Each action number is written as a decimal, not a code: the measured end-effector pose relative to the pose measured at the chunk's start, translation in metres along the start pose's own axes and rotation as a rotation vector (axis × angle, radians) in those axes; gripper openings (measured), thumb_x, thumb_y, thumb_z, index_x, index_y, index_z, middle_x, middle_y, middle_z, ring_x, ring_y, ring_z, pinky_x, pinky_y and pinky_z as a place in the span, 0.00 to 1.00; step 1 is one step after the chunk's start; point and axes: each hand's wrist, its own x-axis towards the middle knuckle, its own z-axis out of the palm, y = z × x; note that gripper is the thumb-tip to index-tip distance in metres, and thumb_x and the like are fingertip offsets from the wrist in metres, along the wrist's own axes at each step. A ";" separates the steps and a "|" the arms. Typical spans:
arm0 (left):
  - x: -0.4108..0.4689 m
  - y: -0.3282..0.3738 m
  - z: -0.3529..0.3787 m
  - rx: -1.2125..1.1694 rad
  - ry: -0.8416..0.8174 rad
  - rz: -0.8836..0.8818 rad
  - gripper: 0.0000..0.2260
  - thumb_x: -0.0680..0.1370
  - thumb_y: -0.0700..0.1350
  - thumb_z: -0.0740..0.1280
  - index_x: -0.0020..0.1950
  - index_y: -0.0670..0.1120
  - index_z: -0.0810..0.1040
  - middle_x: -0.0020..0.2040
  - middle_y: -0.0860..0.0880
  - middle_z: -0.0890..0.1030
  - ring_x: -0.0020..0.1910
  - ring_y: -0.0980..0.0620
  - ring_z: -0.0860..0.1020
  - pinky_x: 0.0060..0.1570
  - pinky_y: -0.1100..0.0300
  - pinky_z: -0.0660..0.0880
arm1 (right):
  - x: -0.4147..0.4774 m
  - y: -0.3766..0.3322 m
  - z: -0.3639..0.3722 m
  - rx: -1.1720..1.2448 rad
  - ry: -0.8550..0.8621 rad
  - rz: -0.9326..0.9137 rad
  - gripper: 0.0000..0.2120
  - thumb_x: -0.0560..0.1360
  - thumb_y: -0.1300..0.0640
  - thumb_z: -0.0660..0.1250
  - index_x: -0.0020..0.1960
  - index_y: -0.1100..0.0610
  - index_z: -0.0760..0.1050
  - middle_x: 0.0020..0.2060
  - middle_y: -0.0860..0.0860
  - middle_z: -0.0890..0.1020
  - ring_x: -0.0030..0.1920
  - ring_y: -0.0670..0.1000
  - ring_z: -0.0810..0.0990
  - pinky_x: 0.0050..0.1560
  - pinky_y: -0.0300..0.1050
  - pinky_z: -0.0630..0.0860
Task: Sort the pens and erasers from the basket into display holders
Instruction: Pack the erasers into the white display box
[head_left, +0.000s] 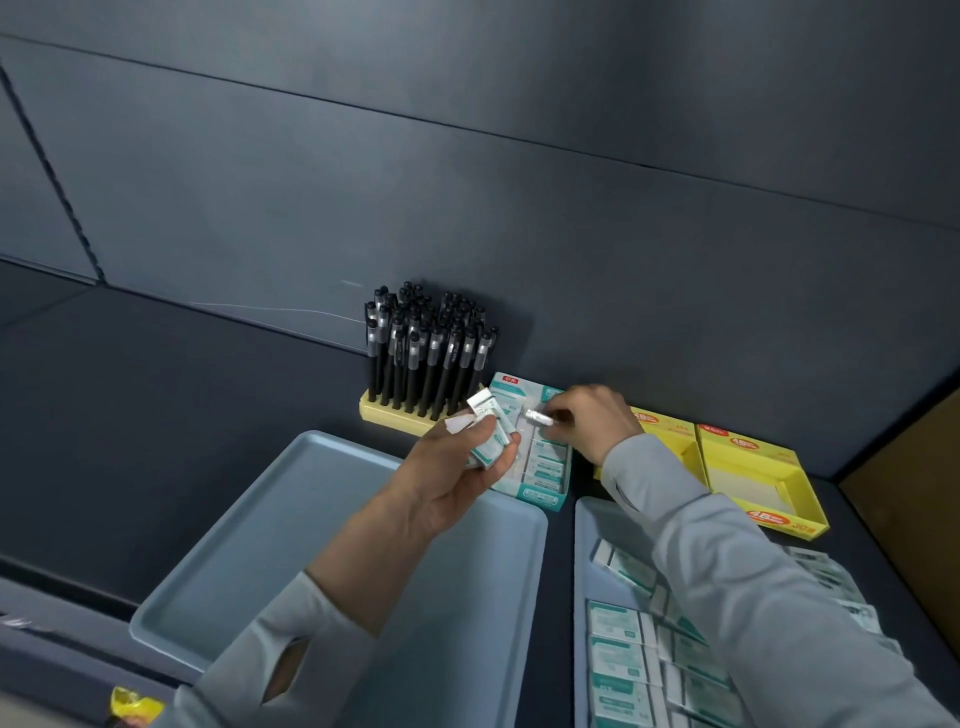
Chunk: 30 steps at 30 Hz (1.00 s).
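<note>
Your left hand grips several erasers; your right hand pinches one eraser over the teal box. The yellow boxes read "48".

1. The pen holder stands against the back wall, at 12 o'clock from the left tray, with pens upright in it.
2. The eraser box lies just beside the holder, at its 4 o'clock, near the left tray's far right corner.
3. The first open box sits at 3 o'clock from the eraser box; the second open box is just beside it, further right.
4. The right tray lies at 3 o'clock from the left tray, with loose erasers in it.
5. The left hand holds a stack of erasers above the left tray's far edge.
6. The right hand holds a single eraser over the eraser box.
</note>
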 end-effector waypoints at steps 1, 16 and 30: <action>0.000 0.000 0.000 0.013 -0.013 0.005 0.12 0.79 0.36 0.64 0.62 0.36 0.76 0.53 0.38 0.81 0.47 0.47 0.81 0.35 0.63 0.80 | -0.001 -0.001 0.000 0.014 0.011 -0.003 0.13 0.75 0.54 0.68 0.59 0.50 0.81 0.51 0.53 0.83 0.51 0.58 0.79 0.47 0.44 0.71; 0.007 -0.002 0.000 0.056 0.000 0.059 0.16 0.78 0.35 0.66 0.65 0.36 0.73 0.53 0.39 0.81 0.45 0.49 0.83 0.34 0.63 0.79 | 0.000 0.001 -0.002 0.144 0.006 0.020 0.08 0.70 0.62 0.72 0.47 0.55 0.79 0.46 0.52 0.84 0.48 0.56 0.80 0.47 0.42 0.74; 0.010 -0.005 0.001 0.138 0.022 0.093 0.16 0.77 0.35 0.68 0.64 0.41 0.74 0.54 0.39 0.82 0.44 0.49 0.84 0.34 0.62 0.80 | 0.005 -0.004 -0.002 0.207 0.037 0.065 0.08 0.77 0.54 0.67 0.53 0.51 0.84 0.49 0.51 0.82 0.49 0.54 0.80 0.46 0.42 0.72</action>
